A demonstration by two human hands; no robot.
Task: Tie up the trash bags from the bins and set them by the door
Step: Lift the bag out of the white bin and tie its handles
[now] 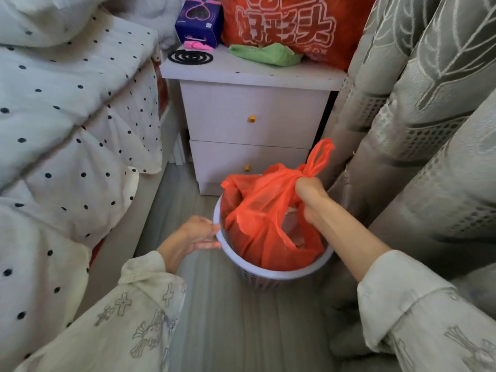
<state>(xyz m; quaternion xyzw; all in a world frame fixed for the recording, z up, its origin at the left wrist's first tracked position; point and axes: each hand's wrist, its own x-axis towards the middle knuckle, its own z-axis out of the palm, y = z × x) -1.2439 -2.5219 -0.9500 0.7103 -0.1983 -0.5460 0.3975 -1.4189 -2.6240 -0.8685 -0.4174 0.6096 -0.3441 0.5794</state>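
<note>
A thin orange trash bag (264, 218) sits in a small pale lavender mesh bin (271, 275) on the floor in front of a nightstand. My right hand (311, 196) grips the bag's gathered handles, and one handle loop sticks up above my fist. The bag's mouth is drawn together, with a gap on the right side showing pale contents. My left hand (197, 232) holds the bin's left rim, thumb on top and fingers against the outside wall.
A white two-drawer nightstand (252, 122) stands just behind the bin, carrying a big orange printed bag (290, 25), a green cloth (267, 55), a purple box (200, 22) and a black coil. A polka-dot bed (69, 124) fills the left. Grey curtains (418, 116) hang close on the right.
</note>
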